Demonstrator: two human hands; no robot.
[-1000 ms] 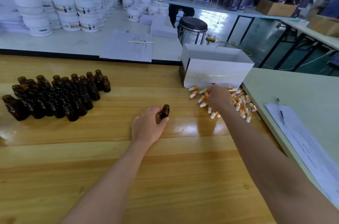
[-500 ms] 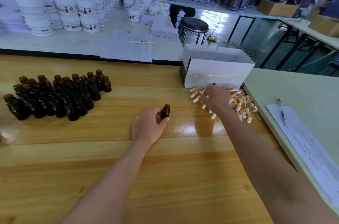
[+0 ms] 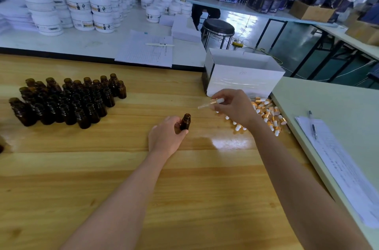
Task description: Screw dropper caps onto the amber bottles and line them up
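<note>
Pinching slim, seemingly glass dropper cap (image 3: 212, 103) — amber bottle (image 3: 185, 121) near.

Left hand (image 3: 167, 139) covers the bottle (image 3: 186, 121) base. Dropper (image 3: 209, 103) tube blurred, collar hidden by right hand (image 3: 233, 107), which screens part of the cap pile (image 3: 268, 115). Jar (image 3: 100, 14) labels illegible. Sheets (image 3: 338, 163) on pale counter (image 3: 328, 98) cut off at right.

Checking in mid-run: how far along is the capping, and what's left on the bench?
Nothing looks finished: no capped bottle or lined-up row shows. In hand: the left hand holds one open amber bottle on the wooden table, and the right hand pinches a dropper cap, pipette pointing toward it, not yet inserted. Left: the cluster of uncapped bottles and the pile of caps by the white box.
</note>
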